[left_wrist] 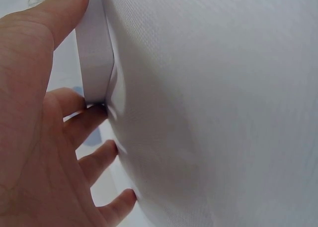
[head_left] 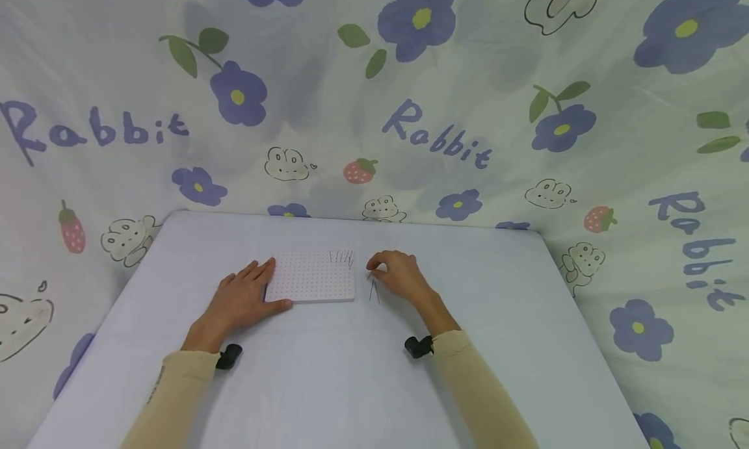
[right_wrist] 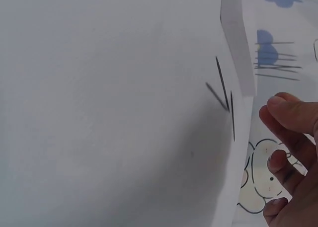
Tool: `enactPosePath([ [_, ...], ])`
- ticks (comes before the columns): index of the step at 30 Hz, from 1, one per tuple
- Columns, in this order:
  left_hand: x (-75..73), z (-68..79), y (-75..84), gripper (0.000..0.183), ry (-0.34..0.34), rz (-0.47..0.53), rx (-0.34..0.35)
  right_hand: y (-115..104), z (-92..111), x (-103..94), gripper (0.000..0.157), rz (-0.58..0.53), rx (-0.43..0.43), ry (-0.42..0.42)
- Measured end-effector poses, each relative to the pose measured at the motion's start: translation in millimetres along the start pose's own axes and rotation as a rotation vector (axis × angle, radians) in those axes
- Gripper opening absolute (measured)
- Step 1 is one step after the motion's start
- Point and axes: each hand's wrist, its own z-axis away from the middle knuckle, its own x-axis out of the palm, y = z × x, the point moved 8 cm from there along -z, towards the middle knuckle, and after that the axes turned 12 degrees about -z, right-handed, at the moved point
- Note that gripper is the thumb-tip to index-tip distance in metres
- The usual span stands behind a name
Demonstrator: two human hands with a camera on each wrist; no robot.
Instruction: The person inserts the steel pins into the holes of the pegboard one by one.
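Observation:
A white pegboard [head_left: 310, 280] with rows of small holes lies on the white table. Several thin dark sticks [head_left: 342, 256] stand upright in its far right corner. My left hand [head_left: 241, 297] is at the board's left end, its thumb at the near edge; in the left wrist view, other fingertips [left_wrist: 113, 150] rest on the tabletop beside the board. To the right of the board, my right hand [head_left: 402, 277] hovers with thumb and index finger slightly apart and nothing visible between them. Under it, three loose thin sticks [right_wrist: 222, 83] lie on the table.
The white tabletop [head_left: 328, 371] extends around the board and both arms. A patterned curtain [head_left: 328, 98] with flowers and rabbits hangs behind and beside the table. Each wrist carries a small black camera [head_left: 418, 347].

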Motion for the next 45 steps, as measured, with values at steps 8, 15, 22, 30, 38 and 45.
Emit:
enactPosePath([
  [8, -0.1, -0.5, -0.7, 0.112, 0.008, 0.000, 0.001, 10.6, 8.6, 2.8, 0.005, 0.049, 0.037, -0.052],
  [15, 1.7, -1.0, -1.3, 0.114, 0.005, 0.001, -0.001, 17.7, 13.5, 9.5, 0.015, 0.070, 0.073, -0.082],
  [22, 1.9, -0.8, -1.0, 0.114, 0.002, 0.002, -0.004, 22.4, 16.3, 15.2, 0.019, 0.059, 0.096, -0.101],
  [30, 1.7, -0.8, -0.1, 0.114, 0.001, 0.002, -0.005, 24.9, 17.0, 17.1, 0.019, 0.057, 0.105, -0.095],
  [38, -0.2, 0.3, 0.3, 0.115, 0.006, -0.001, -0.004, 27.6, 17.6, 17.8, 0.011, 0.053, 0.105, -0.096],
  [45, -0.4, 0.2, 1.1, 0.114, 0.012, 0.001, -0.002, 28.2, 18.6, 16.3, 0.006, 0.057, 0.103, -0.088],
])
